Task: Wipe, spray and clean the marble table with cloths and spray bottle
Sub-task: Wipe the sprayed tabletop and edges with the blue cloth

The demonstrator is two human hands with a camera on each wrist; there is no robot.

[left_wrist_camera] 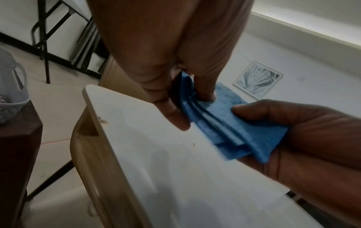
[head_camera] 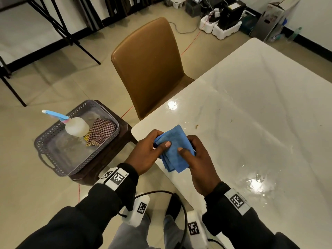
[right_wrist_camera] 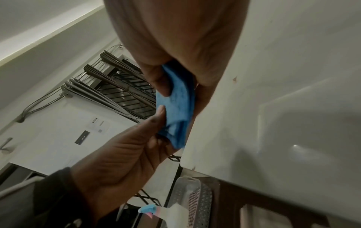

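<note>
A folded blue cloth (head_camera: 173, 148) is held above the near left corner of the white marble table (head_camera: 251, 105). My left hand (head_camera: 152, 150) grips its left side, thumb on top. My right hand (head_camera: 194, 157) pinches its right side, thumb across the top. In the left wrist view the blue cloth (left_wrist_camera: 234, 131) shows several folded layers between both hands. The right wrist view shows the blue cloth (right_wrist_camera: 179, 108) pinched between both thumbs and fingers. A white spray bottle (head_camera: 76, 126) with a blue nozzle stands in a grey basket (head_camera: 53, 150), beside a checkered cloth (head_camera: 101, 131).
The basket sits on a dark brown stool (head_camera: 111, 151) left of the table. A tan chair (head_camera: 150, 65) is pushed against the table's far left side. Wet patches (head_camera: 255, 184) and small crumbs (head_camera: 197, 126) lie on the tabletop. Boxes and cables stand by the far wall.
</note>
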